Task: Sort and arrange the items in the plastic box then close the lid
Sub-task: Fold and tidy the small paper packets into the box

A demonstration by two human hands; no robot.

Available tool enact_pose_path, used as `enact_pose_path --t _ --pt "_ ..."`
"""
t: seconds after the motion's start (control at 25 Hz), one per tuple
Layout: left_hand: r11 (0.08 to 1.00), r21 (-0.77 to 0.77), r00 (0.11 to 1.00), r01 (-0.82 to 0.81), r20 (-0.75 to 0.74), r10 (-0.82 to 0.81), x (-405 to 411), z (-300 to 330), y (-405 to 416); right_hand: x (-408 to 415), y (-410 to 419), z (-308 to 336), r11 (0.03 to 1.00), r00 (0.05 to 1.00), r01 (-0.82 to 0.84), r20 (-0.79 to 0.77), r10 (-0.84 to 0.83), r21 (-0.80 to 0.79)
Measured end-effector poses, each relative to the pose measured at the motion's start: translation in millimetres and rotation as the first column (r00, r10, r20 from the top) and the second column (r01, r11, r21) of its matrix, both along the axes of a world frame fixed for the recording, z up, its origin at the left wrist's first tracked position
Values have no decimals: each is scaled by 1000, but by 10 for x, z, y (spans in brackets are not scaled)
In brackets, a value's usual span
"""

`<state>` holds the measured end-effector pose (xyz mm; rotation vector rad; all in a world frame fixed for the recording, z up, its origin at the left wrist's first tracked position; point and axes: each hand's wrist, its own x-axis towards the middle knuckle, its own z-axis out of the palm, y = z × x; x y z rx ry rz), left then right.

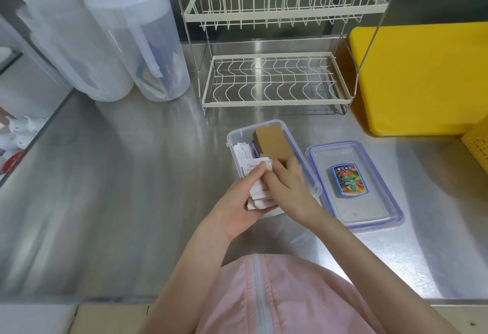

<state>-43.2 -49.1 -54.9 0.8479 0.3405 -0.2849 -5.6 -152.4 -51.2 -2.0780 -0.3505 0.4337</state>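
Note:
A clear plastic box (239, 133) with a blue seal stands in the middle of the steel counter. A brown cardboard packet (273, 142) stands tilted inside it, beside several white paper packets (243, 153). My left hand (239, 201) grips a stack of white packets (260, 199) over the box's near end. My right hand (287, 184) rests on the same stack, its fingertips touching the brown packet's lower edge. The box's lid (353, 188) lies flat to the right, with a colourful label in its middle.
A white two-tier wire dish rack (277, 80) stands behind the box. Two translucent plastic jugs (137, 40) are at the back left. A yellow board (422, 77) and a yellow basket (478, 146) are at the right. The counter's front edge runs near my body.

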Motion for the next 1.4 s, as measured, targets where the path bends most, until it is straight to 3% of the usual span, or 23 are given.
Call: enact_pose_path --t 0.12,0.24,0.32,0.4,0.52,0.64,0.8,1.08,1.4 --pt "998 57 999 37 17 -38 -15 14 35 63 -94 47 988 992 -123 -9 123 -97" --pt "998 60 1000 21 19 -23 -13 31 42 118 -143 175 983 988 -121 -74 132 140" --pt "998 52 999 28 18 -29 -8 31 15 135 -178 258 971 990 -126 -34 135 203" --pt "995 97 1000 19 8 -20 0 15 8 113 -189 301 939 947 -321 70 314 121" --pt "990 131 999 45 -9 -45 11 26 33 75 -167 247 806 788 -563 173 590 -185" --pt "987 157 999 44 -10 -43 9 15 74 91 -128 190 780 725 -495 314 614 -382" --pt "988 131 994 77 67 -86 -4 70 69 171 -150 189 815 702 -436 421 574 -383" --pt "986 165 1000 8 23 -12 8 58 44 90 -129 124 766 662 -423 412 626 -484" --pt "995 103 998 12 61 -18 25 80 87 113 -191 152 775 676 -431 403 616 -461"
